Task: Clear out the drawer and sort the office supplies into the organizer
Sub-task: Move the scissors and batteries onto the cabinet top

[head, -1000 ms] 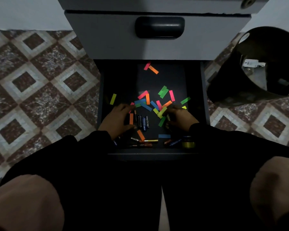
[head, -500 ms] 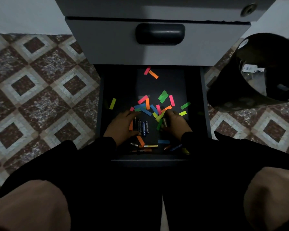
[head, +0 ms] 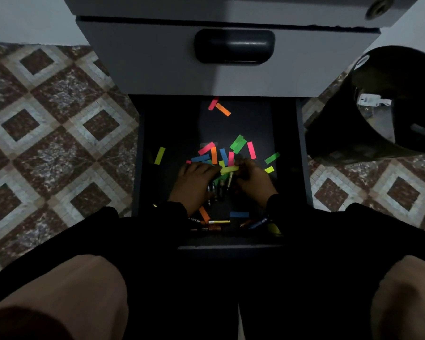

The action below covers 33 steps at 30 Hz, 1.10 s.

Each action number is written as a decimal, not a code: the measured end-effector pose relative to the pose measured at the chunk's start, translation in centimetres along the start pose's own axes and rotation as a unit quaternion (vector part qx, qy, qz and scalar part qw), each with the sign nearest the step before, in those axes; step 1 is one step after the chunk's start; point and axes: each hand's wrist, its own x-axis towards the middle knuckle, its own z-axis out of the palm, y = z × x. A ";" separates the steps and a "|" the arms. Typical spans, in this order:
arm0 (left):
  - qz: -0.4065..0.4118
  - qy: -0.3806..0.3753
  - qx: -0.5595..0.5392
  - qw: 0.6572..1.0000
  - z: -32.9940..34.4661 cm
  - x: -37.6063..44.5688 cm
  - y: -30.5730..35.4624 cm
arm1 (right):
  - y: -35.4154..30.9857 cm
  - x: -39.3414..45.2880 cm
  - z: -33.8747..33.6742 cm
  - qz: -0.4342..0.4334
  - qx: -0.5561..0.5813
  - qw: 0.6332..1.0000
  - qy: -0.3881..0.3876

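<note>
Matt grey metal drawer (head: 302, 153) holds bright paper strips (head: 238, 144) and glossy metallic batteries (head: 219, 221); beside the drawer, a shiny black plastic bin (head: 349, 133) stands on rough patterned tile floor (head: 59, 133).

Patterned floor tiles (head: 57, 133) spread out on both sides. A black bin (head: 388, 104) sits tilted at right, a white tag (head: 372, 101) inside. Above, a closed grey drawer front with its dark handle (head: 234, 46).

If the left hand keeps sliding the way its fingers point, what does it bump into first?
Probably the yellow paper strip right at the left hand's fingertips, then the right hand just beyond; depth is hard to judge in the dark drawer.
</note>
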 end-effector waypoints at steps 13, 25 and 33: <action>0.009 0.001 0.048 0.999 -0.2 0.0 1.3 | 0.1 -0.2 0.2 0.013 0.039 0.998 -0.037; -0.027 -0.004 0.034 0.999 0.2 0.0 0.8 | -0.1 -0.2 0.6 0.058 0.164 0.983 -0.066; -0.022 -0.025 0.066 0.997 0.0 0.0 1.0 | -0.2 -0.6 0.2 0.057 0.186 0.977 -0.093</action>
